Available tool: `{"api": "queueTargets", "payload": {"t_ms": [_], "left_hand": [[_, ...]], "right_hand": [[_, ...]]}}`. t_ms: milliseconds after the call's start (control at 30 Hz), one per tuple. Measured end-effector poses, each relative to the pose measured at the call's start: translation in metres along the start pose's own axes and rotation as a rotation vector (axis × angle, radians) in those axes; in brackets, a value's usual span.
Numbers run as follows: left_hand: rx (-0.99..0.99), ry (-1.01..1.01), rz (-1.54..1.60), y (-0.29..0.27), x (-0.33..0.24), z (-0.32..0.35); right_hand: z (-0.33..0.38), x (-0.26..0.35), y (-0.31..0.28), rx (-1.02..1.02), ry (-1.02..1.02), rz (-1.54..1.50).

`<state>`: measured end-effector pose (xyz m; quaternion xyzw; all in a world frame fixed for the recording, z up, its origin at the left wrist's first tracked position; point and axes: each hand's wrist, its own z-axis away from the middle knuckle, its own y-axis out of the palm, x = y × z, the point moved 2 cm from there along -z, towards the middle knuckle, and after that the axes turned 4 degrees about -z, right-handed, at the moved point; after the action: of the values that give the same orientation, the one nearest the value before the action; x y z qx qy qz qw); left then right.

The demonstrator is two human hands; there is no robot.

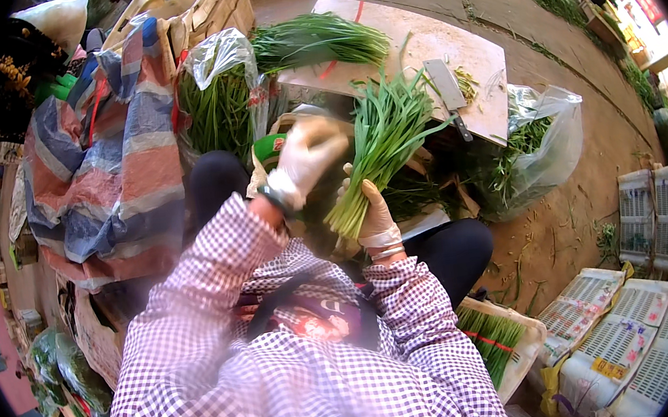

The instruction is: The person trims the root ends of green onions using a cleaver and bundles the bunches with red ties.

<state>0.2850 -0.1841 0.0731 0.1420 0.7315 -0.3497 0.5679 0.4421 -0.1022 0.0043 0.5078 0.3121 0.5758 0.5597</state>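
My right hand (pixel 377 218), in a pale glove, is closed around the lower stems of a bunch of garlic chives (pixel 391 129). Its pale cut ends point toward me and its long green leaves fan out away from me. My left hand (pixel 311 158), gloved too and smeared by motion, is raised just left of the bunch; its fingers cannot be made out. Past the leaves, a cleaver (pixel 445 87) with a dark handle lies on a pale board (pixel 485 58). Another pile of long green leaves (pixel 324 38) rests on the board's far left part.
Left of me stand a striped woven sack (pixel 111 183) and a clear bag of greens (pixel 218 111), with a large crate (pixel 219 9) behind. A clear bag (pixel 554 132) of greens is at right. Lower right are a box of tied green stems (pixel 491 347) and white plastic crates (pixel 616 333).
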Motion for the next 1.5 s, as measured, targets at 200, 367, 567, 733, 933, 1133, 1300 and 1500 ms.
{"api": "queueTargets", "payload": {"t_ms": [200, 367, 567, 733, 933, 1133, 1300, 1500], "left_hand": [[-0.060, -0.061, -0.091, 0.039, -0.009, 0.057], [-0.204, -0.031, -0.072, 0.056, -0.014, 0.064], [-0.104, -0.215, 0.399, 0.057, -0.016, 0.068], [-0.094, -0.096, -0.080, 0.054, -0.015, 0.066], [-0.142, -0.006, -0.251, 0.050, -0.021, 0.062], [-0.195, 0.063, -0.314, 0.050, -0.028, 0.059], [-0.217, -0.012, -0.064, 0.052, -0.005, 0.063], [-0.010, -0.321, 0.687, 0.047, -0.013, 0.065]], "right_hand": [[-0.005, -0.001, -0.002, -0.060, -0.071, -0.072], [-0.006, -0.001, -0.007, -0.107, -0.118, 0.006], [0.000, 0.009, 0.009, -0.127, -0.140, -0.015], [0.000, 0.009, 0.009, -0.129, -0.131, 0.011], [0.000, 0.007, 0.006, -0.126, -0.116, -0.007], [-0.008, 0.001, -0.001, -0.117, -0.114, 0.035], [-0.003, 0.002, 0.006, -0.158, -0.120, 0.014], [-0.001, 0.012, 0.011, -0.164, -0.092, 0.000]]}}
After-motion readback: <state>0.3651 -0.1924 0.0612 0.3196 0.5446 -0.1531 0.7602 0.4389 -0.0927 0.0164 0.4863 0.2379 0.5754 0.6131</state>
